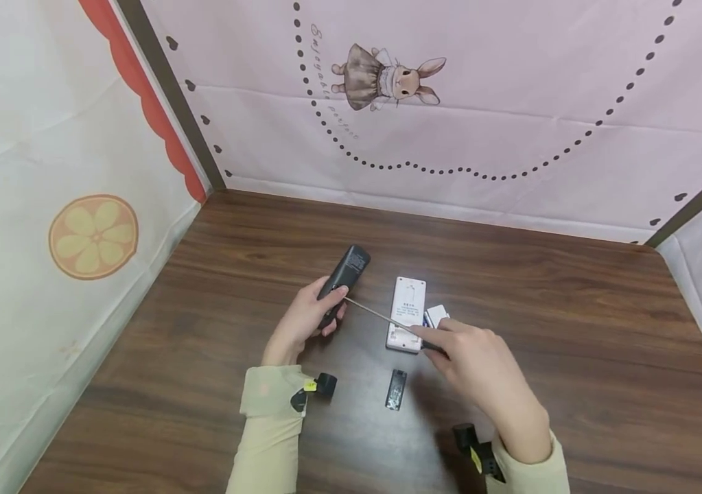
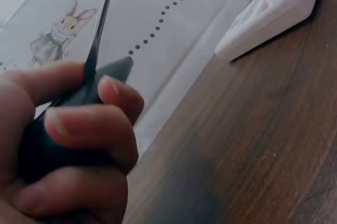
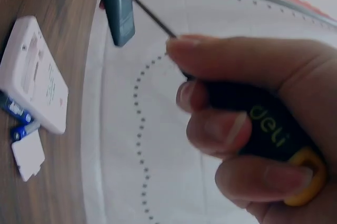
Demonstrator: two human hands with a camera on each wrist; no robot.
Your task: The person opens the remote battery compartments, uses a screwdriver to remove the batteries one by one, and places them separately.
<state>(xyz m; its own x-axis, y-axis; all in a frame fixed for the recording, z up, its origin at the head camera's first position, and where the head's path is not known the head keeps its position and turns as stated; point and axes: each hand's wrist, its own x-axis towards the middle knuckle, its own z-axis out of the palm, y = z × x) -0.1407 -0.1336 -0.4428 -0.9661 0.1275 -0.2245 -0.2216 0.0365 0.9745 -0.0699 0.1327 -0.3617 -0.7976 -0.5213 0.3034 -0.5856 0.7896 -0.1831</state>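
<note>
My left hand [image 1: 306, 317] grips a black remote control [image 1: 351, 266] with its back turned up, the fingers curled round it and the thumb across it. In my right hand [image 1: 471, 357] is a screwdriver [image 3: 263, 119] with a black and yellow handle marked "deli". Its long metal shaft [image 1: 375, 312] reaches left, and the tip meets the remote beside the left thumb. What the tip touches there is too small to tell. A white remote control [image 1: 409, 302] lies back up on the table between the hands. A small black battery cover [image 1: 396, 390] lies nearer the front.
Beside the white remote lie blue batteries [image 3: 21, 121] and a white battery cover [image 3: 28, 154], partly hidden by my right hand in the head view. The wooden table [image 1: 604, 343] ends at a pink cloth wall [image 1: 511, 103] behind and a white one [image 1: 5, 240] at left.
</note>
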